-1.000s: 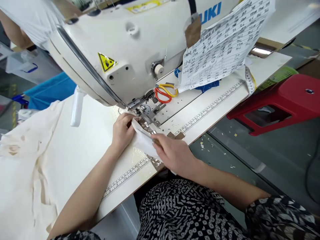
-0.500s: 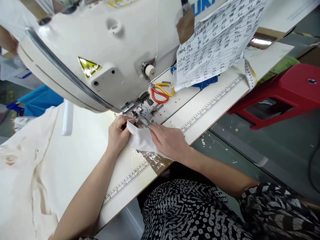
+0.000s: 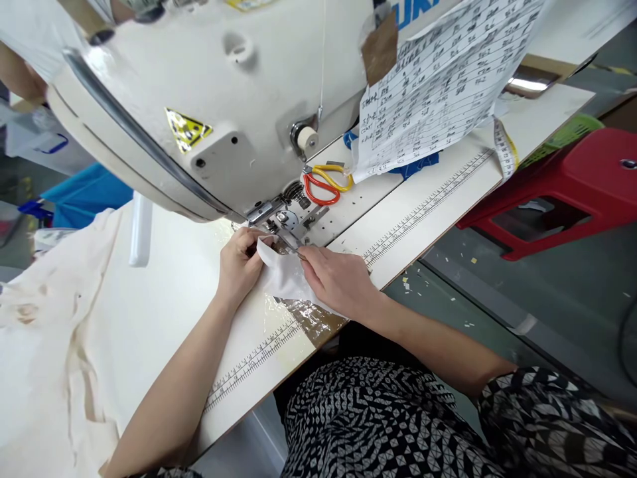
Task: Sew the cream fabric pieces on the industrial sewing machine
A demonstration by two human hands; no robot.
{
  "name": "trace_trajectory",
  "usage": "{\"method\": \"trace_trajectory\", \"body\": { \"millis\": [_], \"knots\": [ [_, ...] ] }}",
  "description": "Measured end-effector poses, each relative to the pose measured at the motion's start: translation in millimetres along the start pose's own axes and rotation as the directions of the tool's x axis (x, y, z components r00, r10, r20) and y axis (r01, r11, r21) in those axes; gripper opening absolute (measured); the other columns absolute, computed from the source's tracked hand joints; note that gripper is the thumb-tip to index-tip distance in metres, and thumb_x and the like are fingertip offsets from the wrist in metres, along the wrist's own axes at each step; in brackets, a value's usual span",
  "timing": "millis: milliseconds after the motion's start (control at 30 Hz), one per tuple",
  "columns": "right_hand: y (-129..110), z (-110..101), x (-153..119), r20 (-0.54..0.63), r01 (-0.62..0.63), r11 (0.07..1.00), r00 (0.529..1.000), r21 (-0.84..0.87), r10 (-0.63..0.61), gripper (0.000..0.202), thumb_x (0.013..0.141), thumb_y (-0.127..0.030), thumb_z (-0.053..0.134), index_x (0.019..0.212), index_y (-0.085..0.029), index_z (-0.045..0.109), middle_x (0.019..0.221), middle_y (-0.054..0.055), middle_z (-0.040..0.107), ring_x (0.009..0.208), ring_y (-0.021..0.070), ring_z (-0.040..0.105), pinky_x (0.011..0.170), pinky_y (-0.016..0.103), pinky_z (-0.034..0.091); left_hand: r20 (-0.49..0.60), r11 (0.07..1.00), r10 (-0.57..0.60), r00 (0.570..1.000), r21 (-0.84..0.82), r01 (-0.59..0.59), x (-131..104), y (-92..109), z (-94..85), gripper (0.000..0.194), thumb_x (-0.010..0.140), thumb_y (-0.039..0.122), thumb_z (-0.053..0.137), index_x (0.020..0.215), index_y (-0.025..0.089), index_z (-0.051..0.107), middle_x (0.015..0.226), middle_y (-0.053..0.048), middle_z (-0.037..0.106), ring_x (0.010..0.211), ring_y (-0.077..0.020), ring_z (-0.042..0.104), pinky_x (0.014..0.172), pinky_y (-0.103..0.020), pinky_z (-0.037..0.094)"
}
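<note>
Under the needle area of a white sewing machine (image 3: 269, 86), a small piece of white fabric (image 3: 284, 275) lies on the table. My left hand (image 3: 240, 262) pinches the fabric's left edge, thumb and fingers together, close to the presser foot (image 3: 271, 227). On the other side, my right hand (image 3: 338, 279) rests over the fabric's right part, its fingers closed around a slim metal tool (image 3: 289, 240) that points toward the foot. The tool's exact kind is hard to make out. Beyond my hands, scissors (image 3: 323, 186) with red and yellow handles lie on the machine bed.
A handwritten paper sheet (image 3: 442, 93) hangs from the machine. Printed rulers (image 3: 428, 206) run along the table's front edge. Cream cloth (image 3: 44, 332) spreads at left near a white bar (image 3: 140, 229). A red stool (image 3: 562, 192) stands at right. Part of another person's arm (image 3: 20, 73) shows top left.
The view has shifted slightly, so the machine and table appear a little farther right. Both hands keep nearly the same hold and place on the fabric.
</note>
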State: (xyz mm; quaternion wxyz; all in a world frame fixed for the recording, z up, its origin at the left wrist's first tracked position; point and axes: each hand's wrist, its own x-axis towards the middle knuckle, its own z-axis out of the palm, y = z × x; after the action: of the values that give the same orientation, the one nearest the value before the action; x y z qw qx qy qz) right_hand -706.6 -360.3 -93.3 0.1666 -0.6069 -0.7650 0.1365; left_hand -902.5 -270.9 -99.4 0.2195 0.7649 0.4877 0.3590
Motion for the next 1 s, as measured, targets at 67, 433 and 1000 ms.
{"method": "trace_trajectory", "body": {
  "millis": [67, 433, 1000],
  "knots": [
    [0, 0, 0, -0.001, 0.006, 1.0, 1.0, 0.002, -0.006, 0.037, 0.11, -0.027, 0.032, 0.125, -0.018, 0.064, 0.107, 0.008, 0.076, 0.081, 0.0176, 0.069, 0.054, 0.029, 0.032, 0.001, 1.0, 0.021, 1.0, 0.008, -0.021, 0, 0, 0.5, 0.014, 0.083, 0.035, 0.067, 0.077, 0.024, 0.071, 0.086, -0.001, 0.073, 0.084, -0.0174, 0.067, 0.076, -0.031, 0.053],
    [2, 8, -3, -0.052, 0.029, 0.999, 0.998, -0.018, -0.03, 0.036, 0.109, -0.023, 0.032, 0.132, -0.017, 0.06, 0.108, 0.01, 0.075, 0.082, 0.0191, 0.07, 0.055, 0.03, 0.038, 0.018, 0.954, 0.163, 0.986, 0.253, -0.162, -1, -5, 5.0, 0.007, 0.085, 0.03, 0.063, 0.088, 0.023, 0.064, 0.087, -0.004, 0.068, 0.082, -0.0198, 0.061, 0.074, -0.034, 0.051],
    [-4, 3, 3, -0.021, 0.012, 0.999, 1.0, -0.032, -0.012, 0.035, 0.106, -0.016, 0.035, 0.128, -0.015, 0.062, 0.102, 0.012, 0.075, 0.078, 0.0208, 0.071, 0.053, 0.031, 0.035, 0.006, 0.859, 0.418, 0.908, 0.323, -0.398, -2, -9, 1.1, 0.015, 0.085, 0.013, 0.058, 0.09, 0.024, 0.067, 0.094, -0.003, 0.071, 0.087, -0.019, 0.066, 0.08, -0.036, 0.056]
  ]
}}
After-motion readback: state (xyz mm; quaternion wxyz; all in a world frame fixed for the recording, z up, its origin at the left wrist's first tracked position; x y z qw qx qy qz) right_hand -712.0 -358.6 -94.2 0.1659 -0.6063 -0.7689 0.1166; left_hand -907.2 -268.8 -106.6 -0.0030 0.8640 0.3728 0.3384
